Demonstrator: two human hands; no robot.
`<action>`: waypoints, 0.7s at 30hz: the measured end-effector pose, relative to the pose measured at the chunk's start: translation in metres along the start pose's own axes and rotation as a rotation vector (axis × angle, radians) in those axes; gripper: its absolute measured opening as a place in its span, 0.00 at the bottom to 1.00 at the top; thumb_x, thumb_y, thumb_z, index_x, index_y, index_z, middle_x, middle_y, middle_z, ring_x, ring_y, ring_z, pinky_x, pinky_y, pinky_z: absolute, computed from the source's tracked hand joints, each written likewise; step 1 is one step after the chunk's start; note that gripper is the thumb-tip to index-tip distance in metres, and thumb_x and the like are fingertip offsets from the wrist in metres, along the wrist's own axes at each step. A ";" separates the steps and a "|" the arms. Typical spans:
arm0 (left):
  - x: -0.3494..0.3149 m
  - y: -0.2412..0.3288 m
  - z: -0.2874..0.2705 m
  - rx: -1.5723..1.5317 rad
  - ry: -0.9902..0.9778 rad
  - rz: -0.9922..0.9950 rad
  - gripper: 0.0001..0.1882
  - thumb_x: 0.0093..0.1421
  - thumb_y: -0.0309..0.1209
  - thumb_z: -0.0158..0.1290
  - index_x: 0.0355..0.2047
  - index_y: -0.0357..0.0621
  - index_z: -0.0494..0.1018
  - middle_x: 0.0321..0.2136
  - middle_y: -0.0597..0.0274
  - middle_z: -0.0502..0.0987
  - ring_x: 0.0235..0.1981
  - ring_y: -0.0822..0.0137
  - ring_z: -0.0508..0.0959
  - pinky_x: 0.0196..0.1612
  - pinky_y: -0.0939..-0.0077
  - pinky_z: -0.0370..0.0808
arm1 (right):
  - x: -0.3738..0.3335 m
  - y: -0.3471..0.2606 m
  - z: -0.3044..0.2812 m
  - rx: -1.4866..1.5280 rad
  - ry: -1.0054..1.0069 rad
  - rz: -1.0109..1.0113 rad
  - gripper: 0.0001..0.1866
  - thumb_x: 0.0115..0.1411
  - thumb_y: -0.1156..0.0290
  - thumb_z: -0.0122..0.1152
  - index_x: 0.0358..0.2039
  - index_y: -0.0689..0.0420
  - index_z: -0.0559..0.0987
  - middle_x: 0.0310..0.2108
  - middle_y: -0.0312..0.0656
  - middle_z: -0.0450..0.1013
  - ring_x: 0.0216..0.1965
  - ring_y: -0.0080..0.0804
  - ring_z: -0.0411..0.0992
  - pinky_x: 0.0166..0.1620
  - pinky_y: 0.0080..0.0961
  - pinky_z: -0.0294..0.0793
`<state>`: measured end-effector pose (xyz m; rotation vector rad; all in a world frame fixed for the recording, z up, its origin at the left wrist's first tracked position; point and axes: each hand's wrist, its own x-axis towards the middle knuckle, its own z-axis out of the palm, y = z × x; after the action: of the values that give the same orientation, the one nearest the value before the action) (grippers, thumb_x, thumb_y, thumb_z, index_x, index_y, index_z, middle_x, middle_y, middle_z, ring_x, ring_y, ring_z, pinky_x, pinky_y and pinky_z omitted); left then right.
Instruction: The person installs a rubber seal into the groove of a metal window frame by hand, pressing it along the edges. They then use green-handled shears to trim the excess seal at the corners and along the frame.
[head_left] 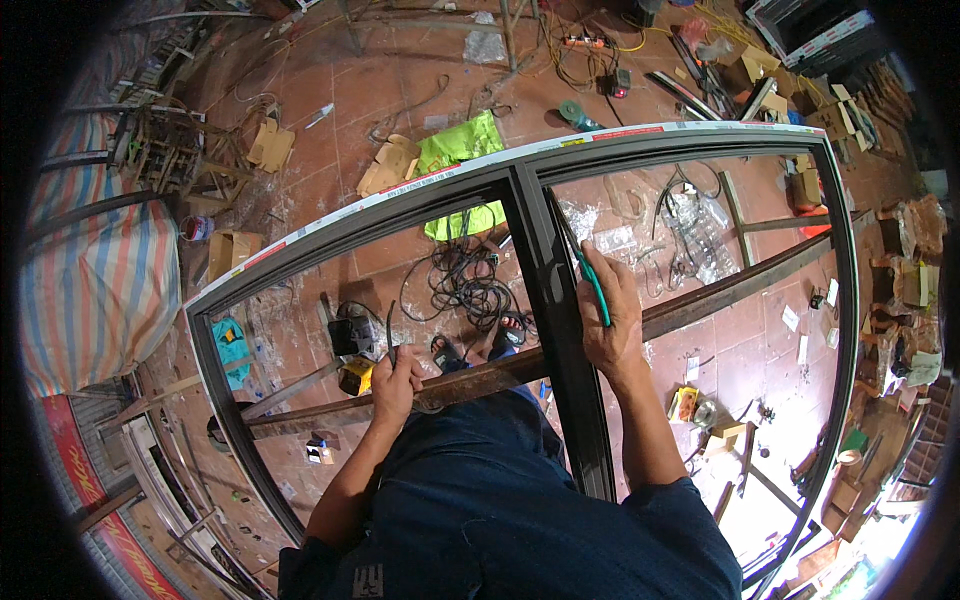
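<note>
My right hand (612, 315) is closed around a green-handled hand tool (597, 285), beside the dark middle bar (545, 270) of a large window frame. The tool's working end points up along that bar; its exact kind is hard to make out. My left hand (398, 385) pinches a short, thin black strip (391, 325) that sticks up from the fingers. It hovers over the left opening of the dark frame (380, 212), whose outer edge carries a white protective film. The frame lies flat in front of my body, on a brown metal support beam (700, 300).
Tangled black cable (470, 285) lies on the tiled floor below the left opening. Bright green sheeting (460, 145) and cardboard (390, 165) lie beyond the frame. A striped tarp (110, 290) covers things at left. Boxes (910, 270) and scraps line the right side.
</note>
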<state>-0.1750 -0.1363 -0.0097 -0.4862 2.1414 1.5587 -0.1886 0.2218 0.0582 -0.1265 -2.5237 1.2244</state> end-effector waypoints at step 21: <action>-0.001 0.001 0.001 0.013 -0.004 0.036 0.28 0.79 0.50 0.43 0.46 0.35 0.80 0.23 0.66 0.75 0.20 0.76 0.72 0.26 0.79 0.69 | 0.038 -0.021 0.009 0.750 0.094 0.307 0.22 0.79 0.72 0.46 0.69 0.61 0.71 0.51 0.52 0.80 0.51 0.35 0.79 0.57 0.35 0.79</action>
<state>-0.1744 -0.1349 -0.0082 -0.4427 2.1673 1.5622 -0.2260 0.2104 0.0794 -0.3807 -1.8505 2.1340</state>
